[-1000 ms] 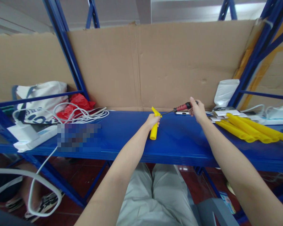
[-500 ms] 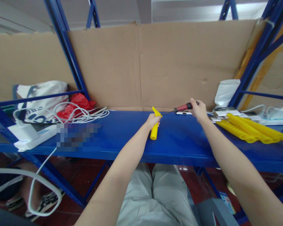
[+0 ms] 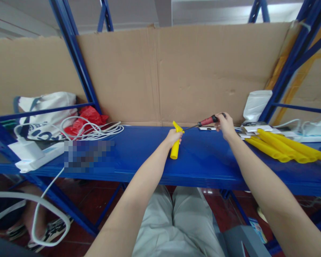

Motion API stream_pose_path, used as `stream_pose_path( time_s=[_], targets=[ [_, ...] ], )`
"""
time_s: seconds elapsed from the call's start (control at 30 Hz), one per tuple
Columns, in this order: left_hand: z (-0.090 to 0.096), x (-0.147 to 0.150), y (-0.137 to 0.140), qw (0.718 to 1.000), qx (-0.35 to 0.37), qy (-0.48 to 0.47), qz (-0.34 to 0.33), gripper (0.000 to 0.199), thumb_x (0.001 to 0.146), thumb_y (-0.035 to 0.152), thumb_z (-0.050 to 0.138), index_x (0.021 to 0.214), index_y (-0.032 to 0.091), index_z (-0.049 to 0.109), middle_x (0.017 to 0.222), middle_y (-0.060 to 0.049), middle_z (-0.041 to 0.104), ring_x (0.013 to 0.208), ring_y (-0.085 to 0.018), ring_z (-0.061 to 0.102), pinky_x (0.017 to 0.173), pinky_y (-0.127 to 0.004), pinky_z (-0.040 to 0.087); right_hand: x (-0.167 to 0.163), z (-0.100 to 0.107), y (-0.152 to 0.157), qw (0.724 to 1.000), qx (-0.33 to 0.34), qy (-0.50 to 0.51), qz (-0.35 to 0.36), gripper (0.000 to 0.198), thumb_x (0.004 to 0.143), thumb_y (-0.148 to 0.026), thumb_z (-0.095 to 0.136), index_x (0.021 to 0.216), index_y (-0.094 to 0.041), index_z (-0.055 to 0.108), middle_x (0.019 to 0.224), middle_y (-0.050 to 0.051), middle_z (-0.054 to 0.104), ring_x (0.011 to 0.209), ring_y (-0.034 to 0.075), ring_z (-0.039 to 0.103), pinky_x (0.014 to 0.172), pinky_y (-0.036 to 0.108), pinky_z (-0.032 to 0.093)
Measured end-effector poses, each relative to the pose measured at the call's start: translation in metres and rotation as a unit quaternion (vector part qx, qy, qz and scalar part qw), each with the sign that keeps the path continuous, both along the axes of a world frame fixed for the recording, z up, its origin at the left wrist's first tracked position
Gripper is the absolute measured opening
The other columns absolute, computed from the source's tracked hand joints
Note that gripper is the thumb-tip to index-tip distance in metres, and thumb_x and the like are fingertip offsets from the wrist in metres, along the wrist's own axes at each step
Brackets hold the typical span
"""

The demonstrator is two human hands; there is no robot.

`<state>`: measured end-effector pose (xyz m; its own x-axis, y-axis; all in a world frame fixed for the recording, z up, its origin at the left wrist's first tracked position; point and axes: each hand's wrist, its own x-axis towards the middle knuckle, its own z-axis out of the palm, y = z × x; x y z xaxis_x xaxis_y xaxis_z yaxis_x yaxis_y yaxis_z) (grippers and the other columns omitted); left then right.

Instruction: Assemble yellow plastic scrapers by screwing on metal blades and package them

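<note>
Over the middle of the blue shelf top [image 3: 144, 150], my left hand [image 3: 173, 137] is closed around a short yellow tube [image 3: 174, 151] with a flared upper end. My right hand [image 3: 225, 125] grips the rear of a red-and-black screwdriver [image 3: 207, 121]. Its thin shaft runs left to the tube's side, just by my left fingers. Whether the tip meets a screw there is too small to tell. More yellow tubes [image 3: 283, 146] lie in a pile to the right of my right hand.
Cardboard panels [image 3: 203, 71] stand along the back. On the left are a power strip [image 3: 40, 159], coiled white cable [image 3: 104, 130], a red plastic bag [image 3: 88, 121] and a white cloth bag [image 3: 50, 110]. Small white boxes [image 3: 256, 127] sit behind the tube pile. Blue uprights [image 3: 80, 64] frame the shelf.
The fingers of my right hand have shifted on the screwdriver's handle, and its rear end has risen slightly. My left hand and the yellow tube have stayed in place.
</note>
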<state>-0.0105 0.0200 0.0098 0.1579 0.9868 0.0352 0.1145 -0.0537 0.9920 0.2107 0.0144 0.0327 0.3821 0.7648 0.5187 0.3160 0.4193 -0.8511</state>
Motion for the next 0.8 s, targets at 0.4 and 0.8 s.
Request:
stream_pose_path(
  time_s=[0.4,0.8],
  targets=[
    [0.0006,-0.0002,-0.0008,1.000,-0.006,0.012,-0.001,0.024,0.077,0.000,0.048,0.062,0.018,0.043,0.041,0.008,0.038,0.035,-0.006,0.037,0.040,-0.020,0.032,-0.0049,0.0007,-0.0029,0.999,-0.010,0.039,-0.010,0.035,0.073,-0.052,0.062,0.081,-0.022,0.046,0.049,-0.005,0.043,0.041,0.011,0.041,0.037,0.024,0.030],
    [-0.0010,0.0001,0.0009,1.000,-0.007,0.008,0.002,0.022,0.077,0.000,0.051,0.063,0.017,0.045,0.043,0.008,0.039,0.036,-0.006,0.038,0.043,-0.021,0.034,-0.0003,-0.0003,-0.0002,0.999,-0.014,0.029,0.005,0.038,0.072,-0.056,0.059,0.083,-0.022,0.046,0.056,-0.003,0.048,0.044,0.012,0.045,0.038,0.025,0.032]
  ],
)
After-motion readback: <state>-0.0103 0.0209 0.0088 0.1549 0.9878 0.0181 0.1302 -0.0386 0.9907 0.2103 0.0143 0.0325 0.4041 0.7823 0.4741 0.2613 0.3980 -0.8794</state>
